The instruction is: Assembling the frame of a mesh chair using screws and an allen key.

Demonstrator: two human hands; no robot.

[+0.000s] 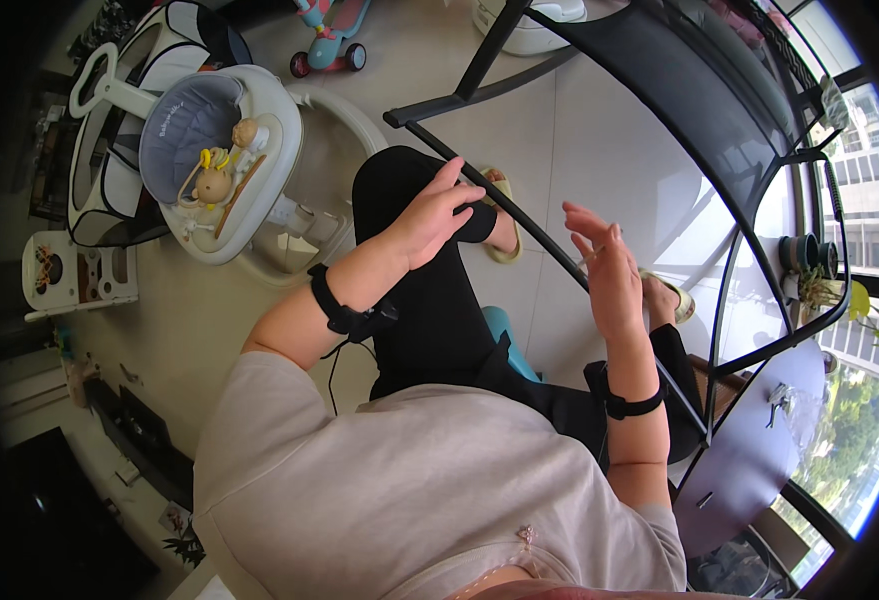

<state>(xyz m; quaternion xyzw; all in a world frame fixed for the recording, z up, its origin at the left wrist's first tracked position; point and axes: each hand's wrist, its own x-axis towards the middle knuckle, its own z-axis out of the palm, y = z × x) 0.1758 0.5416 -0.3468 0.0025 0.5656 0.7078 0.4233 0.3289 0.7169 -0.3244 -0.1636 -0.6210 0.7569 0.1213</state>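
My left hand [433,218] is held over my left knee, its fingers apart and holding nothing. Its fingertips overlap the long black bar [532,232] of a dark mesh reclining chair [649,62]; whether they touch it I cannot tell. Raised to the right of that bar, my right hand [611,278] has loosely bent fingers, also apart, with nothing between them. Black straps with small dark devices [371,318] go round both my forearms. Under the bar, my feet in pale slippers [505,225] rest on the floor.
A baby walker [284,130] with a grey seat and toys stands on the left, beside a black-and-white mesh-sided carrier [109,185]. Farther back is a blue scooter [329,48]. A round table [759,470] and potted plants [821,290] stand near the window at right.
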